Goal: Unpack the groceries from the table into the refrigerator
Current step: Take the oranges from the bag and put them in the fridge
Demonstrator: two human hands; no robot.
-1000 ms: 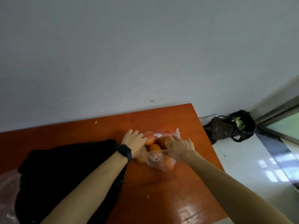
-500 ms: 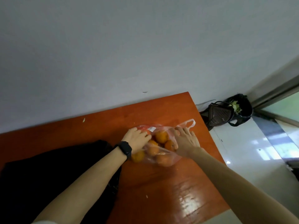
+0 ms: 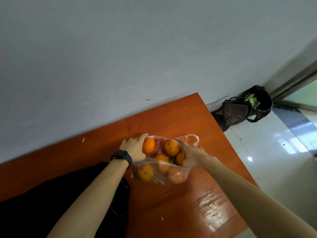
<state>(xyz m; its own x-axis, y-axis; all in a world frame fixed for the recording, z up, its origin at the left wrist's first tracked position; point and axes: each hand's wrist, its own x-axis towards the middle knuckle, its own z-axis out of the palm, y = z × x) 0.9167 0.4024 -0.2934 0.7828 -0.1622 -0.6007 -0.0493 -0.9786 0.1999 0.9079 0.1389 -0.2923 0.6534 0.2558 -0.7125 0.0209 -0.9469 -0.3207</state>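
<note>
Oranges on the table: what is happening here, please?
A person is unpacking a clear bag on the table. The left hand holds one orange at the bag's mouth, while the right hand grips the bag's edge. More oranges lie inside. A black bag lies beside it.

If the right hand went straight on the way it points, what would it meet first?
Likely the large orange in the mouth of the plastic bag, just past the right hand; depth is unclear.

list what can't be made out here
- head view: black plastic bag, cut off by the bottom edge, left forearm across it; contents hidden
- head view: right hand, whether its grip is on the clear plastic bag or a round orange fruit, hidden by its own back
</note>
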